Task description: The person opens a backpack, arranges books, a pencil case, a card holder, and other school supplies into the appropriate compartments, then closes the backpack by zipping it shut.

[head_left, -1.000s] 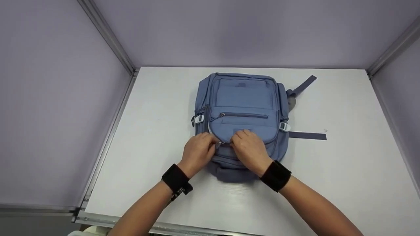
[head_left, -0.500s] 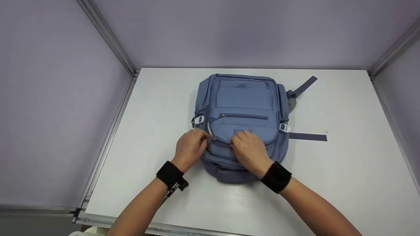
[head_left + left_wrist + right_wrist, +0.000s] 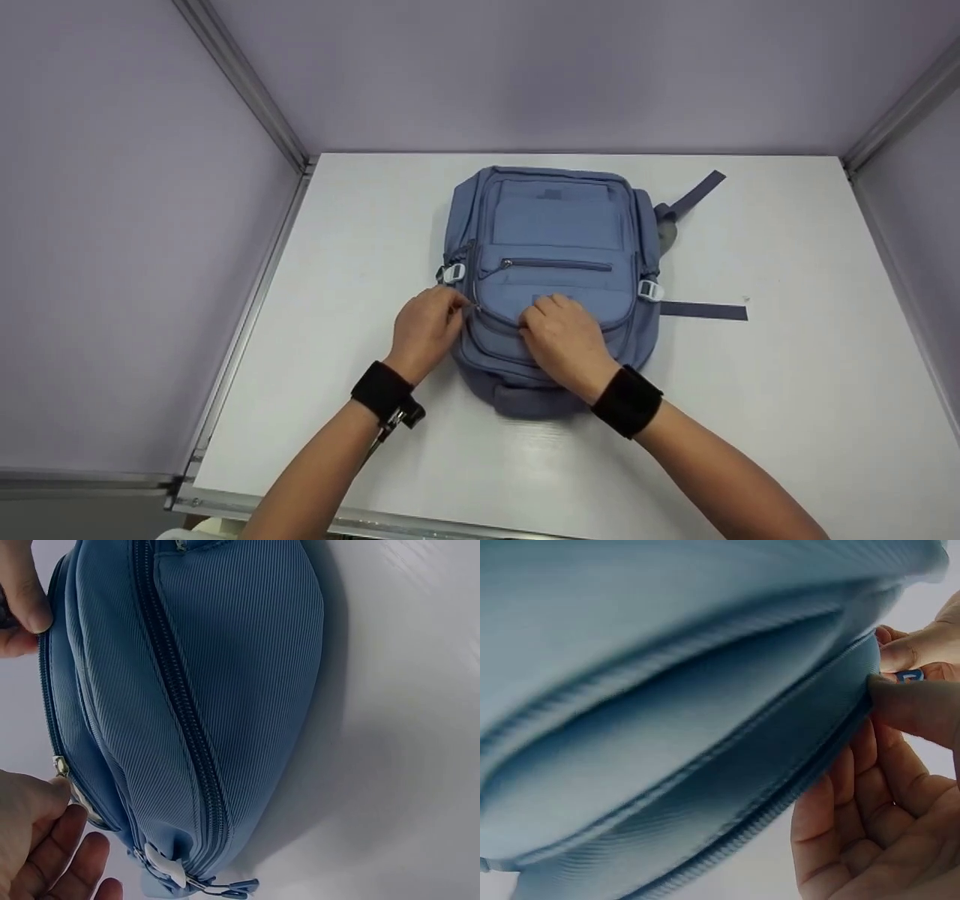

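Note:
A blue backpack (image 3: 555,225) lies front side up, its bottom toward me. My left hand (image 3: 426,330) is at the lower left of the front pocket, where thumb and forefinger pinch a zipper pull. The metal zipper slider (image 3: 61,765) shows just above the thumb in the left wrist view. Below it, pale lining (image 3: 84,801) shows through a short gap; above it the teeth look joined. My right hand (image 3: 564,341) pinches the pocket's lower edge at the zipper seam, thumb on one side and curled fingers on the other, as the right wrist view shows.
Another zipper (image 3: 559,264) crosses the pack's front. White buckles (image 3: 649,291) sit at both sides. Two dark straps (image 3: 705,310) extend right over the white table (image 3: 795,390). Pale panels (image 3: 570,75) border the table at the back and sides.
My left hand has moved left and up along the curved pocket zipper, taking the slider with it. The pale gap ahead of the slider has shrunk. My right hand stays nearly still.

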Demonstrator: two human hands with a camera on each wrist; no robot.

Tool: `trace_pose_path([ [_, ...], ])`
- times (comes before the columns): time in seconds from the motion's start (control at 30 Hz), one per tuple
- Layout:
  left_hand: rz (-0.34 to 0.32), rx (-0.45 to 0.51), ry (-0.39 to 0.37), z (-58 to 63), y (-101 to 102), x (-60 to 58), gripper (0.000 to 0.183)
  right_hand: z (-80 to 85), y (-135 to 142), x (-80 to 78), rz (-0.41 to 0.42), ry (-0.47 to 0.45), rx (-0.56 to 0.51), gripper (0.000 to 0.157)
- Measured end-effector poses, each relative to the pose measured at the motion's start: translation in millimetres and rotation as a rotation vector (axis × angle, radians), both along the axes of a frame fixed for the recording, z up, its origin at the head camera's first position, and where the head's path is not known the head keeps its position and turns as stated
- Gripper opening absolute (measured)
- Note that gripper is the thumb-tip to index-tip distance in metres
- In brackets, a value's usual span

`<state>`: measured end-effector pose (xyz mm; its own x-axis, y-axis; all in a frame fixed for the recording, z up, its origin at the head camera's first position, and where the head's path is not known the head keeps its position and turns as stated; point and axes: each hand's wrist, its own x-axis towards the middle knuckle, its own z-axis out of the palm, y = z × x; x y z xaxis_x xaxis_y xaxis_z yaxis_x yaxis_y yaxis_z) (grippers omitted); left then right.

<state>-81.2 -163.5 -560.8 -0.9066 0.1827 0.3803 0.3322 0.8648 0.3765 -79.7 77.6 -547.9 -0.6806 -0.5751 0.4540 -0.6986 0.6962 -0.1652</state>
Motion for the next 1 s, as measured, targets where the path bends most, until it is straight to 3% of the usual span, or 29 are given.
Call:
trace_pose_path([
  [0.33, -0.015, 0.015, 0.019, -2.5, 1, -0.7, 0.009, 13.6, -37, -5.4, -0.032, 0.084, 0.151, 0.016],
  [0.53, -0.023, 0.001, 0.018, -2.1, 4, -3.3, 0.009, 10.4, -46, -11.3, -0.076, 0.04, 0.217, 0.011],
  [0.77, 0.003, -0.001, -0.004, 0.5, 1, -11.2, 0.011, 10.0, -49, -12.5, -0.068, 0.007, 0.207, 0.007],
  [1.0, 0.032, -0.012, -0.027, 1.3, -4, -26.4, 0.009, 11.5, -50, -9.8, -0.065, -0.009, 0.194, 0.005],
])
